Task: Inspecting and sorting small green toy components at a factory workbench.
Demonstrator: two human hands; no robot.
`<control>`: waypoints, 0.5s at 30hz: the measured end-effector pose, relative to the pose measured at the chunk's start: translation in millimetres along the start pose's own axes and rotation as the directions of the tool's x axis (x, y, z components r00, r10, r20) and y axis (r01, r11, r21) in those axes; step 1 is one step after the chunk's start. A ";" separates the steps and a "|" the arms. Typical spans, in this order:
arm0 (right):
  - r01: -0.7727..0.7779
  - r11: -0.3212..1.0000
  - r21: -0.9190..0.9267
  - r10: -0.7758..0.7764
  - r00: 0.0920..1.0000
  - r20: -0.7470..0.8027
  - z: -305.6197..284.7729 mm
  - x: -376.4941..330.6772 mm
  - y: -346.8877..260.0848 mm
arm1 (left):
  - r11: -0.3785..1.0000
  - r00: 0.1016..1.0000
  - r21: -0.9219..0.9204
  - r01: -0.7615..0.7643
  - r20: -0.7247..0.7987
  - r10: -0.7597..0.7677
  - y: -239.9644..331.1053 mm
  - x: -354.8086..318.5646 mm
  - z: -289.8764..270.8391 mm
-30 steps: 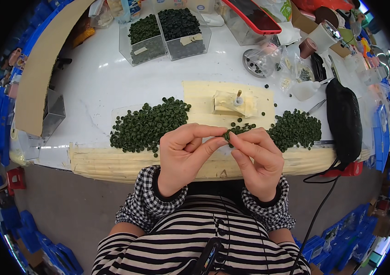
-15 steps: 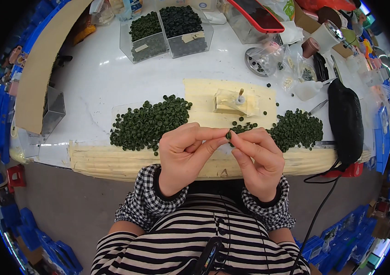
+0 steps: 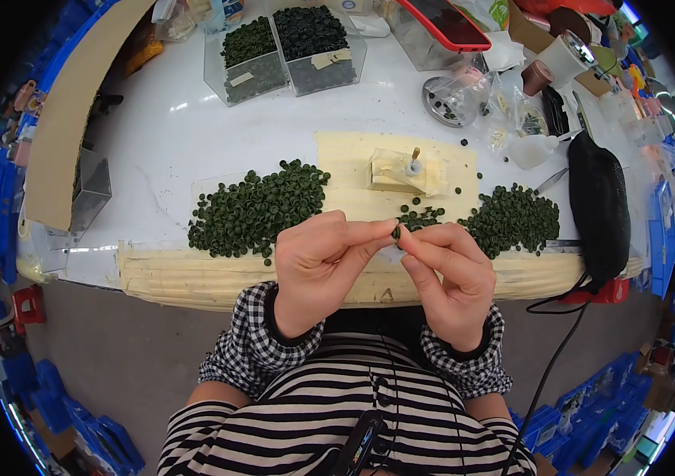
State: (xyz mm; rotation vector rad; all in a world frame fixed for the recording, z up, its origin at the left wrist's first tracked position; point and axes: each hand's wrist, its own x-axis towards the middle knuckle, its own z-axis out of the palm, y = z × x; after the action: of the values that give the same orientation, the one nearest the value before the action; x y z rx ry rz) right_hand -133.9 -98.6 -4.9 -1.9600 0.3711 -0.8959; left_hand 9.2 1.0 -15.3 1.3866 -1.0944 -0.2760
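black-and-white stripes run across the person's shirt (image 3: 298, 412), nearest of all, with checked cuffs (image 3: 242, 353) at both wrists. just beyond, the left hand (image 3: 315, 270) clamps a small dark green piece (image 3: 397, 233) between thumb and forefinger, above the taped front edge (image 3: 218, 282) of the table. the right hand (image 3: 452, 278) meets it from the other side; whether its fingertips pinch the piece or only rest against it cannot be told. the step in hand looks to be working this one piece at the fingertips; the next move seems to call for a light, steady pinch and close sight of how the piece is turned.

past the hands, a large left pile (image 3: 258, 208) and a right pile (image 3: 516, 218) of similar cups flank a small cluster (image 3: 421, 216). behind the cluster sits a taped block (image 3: 393, 172) with an upright pin (image 3: 415, 159). farther off stand clear bins (image 3: 322, 78) and a red-cased phone (image 3: 448, 28).
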 end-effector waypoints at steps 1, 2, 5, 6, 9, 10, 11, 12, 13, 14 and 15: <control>-0.002 1.000 0.003 0.002 1.000 -0.002 0.1 -0.5 -0.3 | 1.000 1.000 -0.003 0.004 0.004 -0.004 1.3 0.8 -0.4; -0.005 1.000 0.005 0.005 1.000 -0.005 0.5 -0.8 -0.8 | 1.000 1.000 -0.007 0.008 0.008 -0.008 1.9 1.2 -0.8; -0.005 1.000 0.004 0.005 1.000 -0.011 1.0 -0.3 -2.8 | 0.996 0.997 -0.044 0.074 0.018 -0.073 -1.0 -0.6 -1.4; -0.004 1.000 0.002 0.004 1.000 -0.012 1.0 0.2 -3.2 | 0.993 0.996 -0.075 0.090 0.017 -0.089 -1.8 -0.9 -1.1; 0.024 1.000 0.002 -0.024 1.000 -0.005 0.2 1.9 -0.7 | 0.980 0.990 -0.144 0.139 0.018 -0.137 -2.8 -0.9 -0.6; 0.037 0.999 -0.004 -0.037 0.999 -0.008 0.7 2.3 -0.2 | 0.976 0.988 -0.154 0.154 0.020 -0.153 -2.4 -0.9 -0.8; 0.047 0.999 -0.013 -0.047 0.999 -0.011 0.9 2.3 -0.1 | 0.971 0.985 -0.167 0.172 0.025 -0.170 -2.3 -0.9 -0.7; 0.058 0.998 -0.022 -0.058 0.998 -0.014 0.9 2.5 0.0 | 0.970 0.985 -0.173 0.173 0.025 -0.171 -2.3 -1.0 -0.7; 0.071 0.997 -0.033 -0.071 0.997 -0.011 0.7 3.4 0.1 | 0.968 0.985 -0.179 0.174 0.026 -0.172 -2.4 -1.0 -0.7; 0.084 0.995 -0.044 -0.085 0.996 -0.007 0.6 4.3 0.3 | 0.967 0.984 -0.184 0.176 0.026 -0.174 -2.8 -1.6 -0.8; 0.098 0.994 -0.054 -0.098 0.995 -0.003 0.5 5.1 0.7 | 0.967 0.984 -0.185 0.176 0.028 -0.174 -3.2 -2.0 -1.0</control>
State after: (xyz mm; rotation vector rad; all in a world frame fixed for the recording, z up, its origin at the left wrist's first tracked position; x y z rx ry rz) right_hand -130.0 -101.6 -3.4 -2.0404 0.3074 -0.9624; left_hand 10.3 2.2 -18.8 1.3154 -0.9311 -0.5036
